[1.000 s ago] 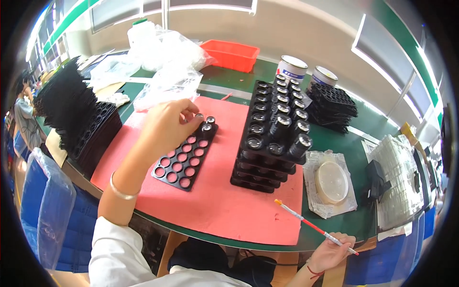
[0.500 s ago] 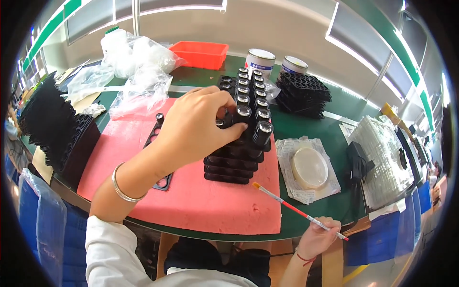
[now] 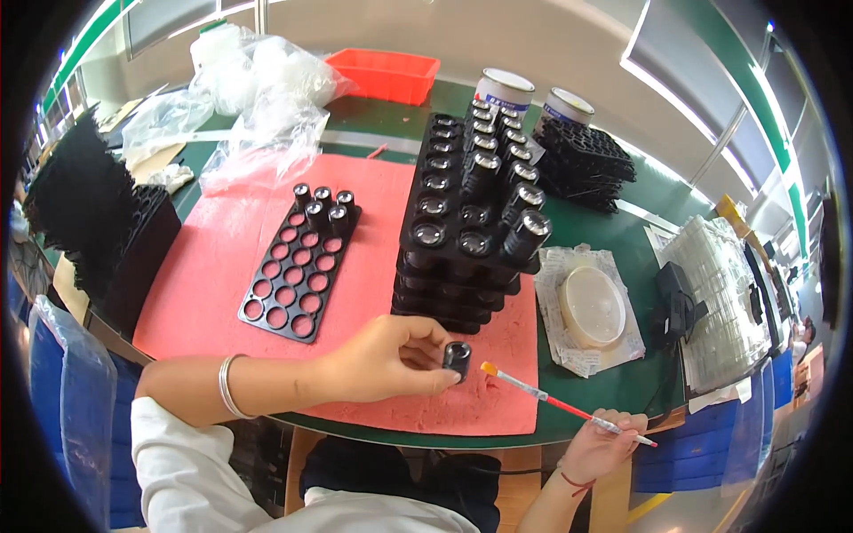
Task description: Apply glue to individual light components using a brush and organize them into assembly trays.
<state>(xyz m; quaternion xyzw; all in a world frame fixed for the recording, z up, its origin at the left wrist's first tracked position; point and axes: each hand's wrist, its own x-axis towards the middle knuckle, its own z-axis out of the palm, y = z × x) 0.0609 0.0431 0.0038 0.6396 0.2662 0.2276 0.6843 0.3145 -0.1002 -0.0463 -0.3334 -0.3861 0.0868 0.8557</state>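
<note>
1. The left hand (image 3: 391, 360) pinches a small black lens barrel (image 3: 457, 357) between thumb and fingers, open end turned toward the brush so its face is reachable.
2. The right hand (image 3: 604, 444), at 5 o'clock, grips a thin brush (image 3: 555, 403); its orange tip sits just beside the barrel.
3. At 12 o'clock of the barrel stands the stacked black trays (image 3: 462, 240) of barrels; at 10 o'clock a flat holed tray (image 3: 298, 266) holds five on the red mat (image 3: 222, 258), near the table (image 3: 622, 391) edge.

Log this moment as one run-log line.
left hand: pinches small black lens barrel | right hand: holds brush, tip near barrel | stacked lens trays: behind, on red mat
</note>
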